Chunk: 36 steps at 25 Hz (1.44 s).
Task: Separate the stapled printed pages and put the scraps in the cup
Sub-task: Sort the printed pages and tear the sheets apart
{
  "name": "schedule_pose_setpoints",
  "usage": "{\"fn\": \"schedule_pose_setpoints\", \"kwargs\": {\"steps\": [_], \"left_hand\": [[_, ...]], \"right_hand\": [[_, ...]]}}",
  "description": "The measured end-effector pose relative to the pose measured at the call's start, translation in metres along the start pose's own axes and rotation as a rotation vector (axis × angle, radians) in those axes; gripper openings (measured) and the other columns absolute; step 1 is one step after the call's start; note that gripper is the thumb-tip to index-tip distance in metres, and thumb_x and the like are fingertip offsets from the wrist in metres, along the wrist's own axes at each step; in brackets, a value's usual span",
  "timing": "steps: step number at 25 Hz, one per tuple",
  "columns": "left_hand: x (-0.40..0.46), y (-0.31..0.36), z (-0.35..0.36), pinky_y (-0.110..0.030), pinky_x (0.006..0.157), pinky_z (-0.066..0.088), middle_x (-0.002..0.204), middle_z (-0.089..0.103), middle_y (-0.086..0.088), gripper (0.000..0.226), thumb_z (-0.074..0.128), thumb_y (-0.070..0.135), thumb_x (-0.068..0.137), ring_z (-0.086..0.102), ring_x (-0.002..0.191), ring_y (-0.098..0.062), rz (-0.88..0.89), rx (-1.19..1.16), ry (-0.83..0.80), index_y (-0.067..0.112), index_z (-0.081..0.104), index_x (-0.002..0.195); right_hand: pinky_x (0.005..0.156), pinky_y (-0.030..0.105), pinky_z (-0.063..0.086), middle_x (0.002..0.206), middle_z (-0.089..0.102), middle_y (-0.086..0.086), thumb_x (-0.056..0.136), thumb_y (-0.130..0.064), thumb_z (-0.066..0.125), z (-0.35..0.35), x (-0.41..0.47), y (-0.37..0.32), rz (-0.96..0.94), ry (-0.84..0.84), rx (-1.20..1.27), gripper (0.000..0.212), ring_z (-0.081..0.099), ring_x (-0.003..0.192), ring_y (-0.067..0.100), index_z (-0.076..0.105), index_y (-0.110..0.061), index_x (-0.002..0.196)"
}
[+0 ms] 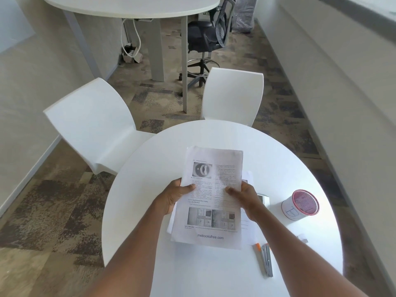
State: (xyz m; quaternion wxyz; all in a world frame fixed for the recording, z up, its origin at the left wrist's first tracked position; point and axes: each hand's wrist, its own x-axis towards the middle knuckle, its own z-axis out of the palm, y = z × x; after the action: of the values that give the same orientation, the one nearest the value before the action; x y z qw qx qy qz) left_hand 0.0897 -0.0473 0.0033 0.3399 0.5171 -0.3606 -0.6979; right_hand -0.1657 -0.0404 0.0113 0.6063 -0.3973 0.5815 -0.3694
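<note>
The body text on the printed pages [211,196] is too blurred to read. More sheets [247,228] lie beneath, mostly covered. A flat object [264,199] behind the right hand [244,201] is partly hidden; it cannot be identified. Both forearms extend forward over the round table [150,168]. The left hand [174,197] grips the pages' left edge, thumb on top; the right hand grips the right edge likewise. The pages are held just above the table. The cup [300,205] lies tilted at right, the stapler [266,260] nearer.
</note>
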Motion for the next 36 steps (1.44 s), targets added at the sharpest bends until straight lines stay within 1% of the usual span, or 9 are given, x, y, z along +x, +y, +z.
{"fn": "schedule_pose_setpoints", "kwargs": {"steps": [5, 8, 10, 17, 21, 23, 25, 30, 36], "left_hand": [[-0.001, 0.013, 0.003, -0.032, 0.106, 0.043, 0.122, 0.072, -0.003, 0.038, 0.07, 0.015, 0.09, 0.063, 0.119, -0.019, 0.057, -0.034, 0.001, 0.012, 0.064, 0.127], [0.002, 0.024, 0.011, -0.029, 0.1, 0.046, 0.126, 0.07, -0.004, 0.044, 0.071, 0.017, 0.088, 0.064, 0.118, -0.018, 0.101, -0.076, -0.077, 0.011, 0.061, 0.131], [0.007, 0.028, 0.018, -0.026, 0.094, 0.05, 0.123, 0.071, -0.005, 0.039, 0.068, 0.014, 0.09, 0.066, 0.114, -0.018, 0.119, -0.065, -0.078, 0.01, 0.063, 0.128], [0.031, 0.029, 0.057, -0.037, 0.098, 0.052, 0.109, 0.074, 0.0, 0.024, 0.073, 0.018, 0.088, 0.068, 0.108, -0.022, 0.151, 0.224, 0.1, 0.018, 0.068, 0.112], [0.044, 0.025, 0.087, -0.039, 0.09, 0.053, 0.106, 0.075, -0.004, 0.036, 0.056, 0.051, 0.094, 0.069, 0.097, -0.025, 0.07, 0.141, 0.144, 0.02, 0.07, 0.102], [0.055, 0.011, 0.092, -0.034, 0.078, 0.051, 0.105, 0.072, -0.009, 0.038, 0.043, 0.041, 0.101, 0.067, 0.089, -0.028, -0.039, 0.293, 0.387, 0.01, 0.066, 0.104], [0.063, -0.015, 0.091, -0.037, 0.079, 0.051, 0.114, 0.067, -0.016, 0.034, 0.05, 0.031, 0.095, 0.065, 0.1, -0.035, -0.159, 0.672, 0.57, 0.003, 0.061, 0.112], [0.063, -0.05, 0.11, -0.044, 0.09, 0.044, 0.133, 0.043, -0.011, 0.072, 0.078, 0.044, 0.077, 0.059, 0.111, -0.037, -0.28, 1.018, 0.612, 0.009, 0.042, 0.128], [0.07, -0.064, 0.114, -0.045, 0.085, 0.047, 0.132, 0.04, -0.015, 0.06, 0.075, 0.012, 0.08, 0.066, 0.097, -0.036, -0.263, 1.026, 0.649, 0.009, 0.037, 0.126]], "right_hand": [[0.094, 0.049, 0.054, 0.113, 0.074, 0.005, 0.079, -0.052, 0.068, -0.007, -0.006, -0.003, 0.059, -0.041, 0.036, 0.048, 0.068, 0.109, 0.027, 0.064, -0.018, 0.113], [0.105, 0.053, 0.045, 0.132, 0.065, 0.014, 0.091, -0.045, 0.057, -0.014, -0.006, -0.001, 0.13, -0.267, 0.221, 0.053, 0.061, 0.123, 0.034, 0.057, -0.014, 0.135], [0.106, 0.055, 0.045, 0.133, 0.063, 0.021, 0.092, -0.034, 0.058, -0.017, -0.006, -0.006, 0.143, -0.309, 0.264, 0.051, 0.059, 0.124, 0.038, 0.056, -0.008, 0.136], [0.093, 0.055, 0.055, 0.116, 0.072, 0.019, 0.072, -0.012, 0.076, -0.056, -0.003, -0.023, 0.04, -0.021, 0.103, 0.048, 0.068, 0.104, 0.04, 0.067, -0.008, 0.118], [0.087, 0.053, 0.056, 0.099, 0.076, 0.016, 0.074, -0.004, 0.072, -0.089, -0.003, -0.028, -0.039, 0.155, 0.028, 0.031, 0.069, 0.091, 0.035, 0.071, -0.012, 0.104], [0.083, 0.049, 0.057, 0.092, 0.075, 0.012, 0.083, 0.005, 0.066, -0.104, -0.004, -0.031, -0.038, 0.245, 0.004, 0.025, 0.068, 0.084, 0.031, 0.07, -0.016, 0.097], [0.079, 0.044, 0.057, 0.09, 0.073, 0.009, 0.086, 0.008, 0.062, -0.12, -0.005, -0.032, -0.03, 0.309, -0.009, 0.028, 0.067, 0.078, 0.029, 0.068, -0.017, 0.095], [0.077, 0.045, 0.058, 0.092, 0.074, 0.011, 0.087, 0.009, 0.061, -0.148, -0.004, -0.021, 0.01, 0.35, 0.025, 0.029, 0.068, 0.076, 0.029, 0.068, -0.016, 0.1], [0.078, 0.047, 0.059, 0.099, 0.074, 0.014, 0.087, 0.008, 0.062, -0.158, -0.002, -0.008, 0.057, 0.316, 0.056, 0.031, 0.069, 0.081, 0.031, 0.066, -0.011, 0.112]]}}
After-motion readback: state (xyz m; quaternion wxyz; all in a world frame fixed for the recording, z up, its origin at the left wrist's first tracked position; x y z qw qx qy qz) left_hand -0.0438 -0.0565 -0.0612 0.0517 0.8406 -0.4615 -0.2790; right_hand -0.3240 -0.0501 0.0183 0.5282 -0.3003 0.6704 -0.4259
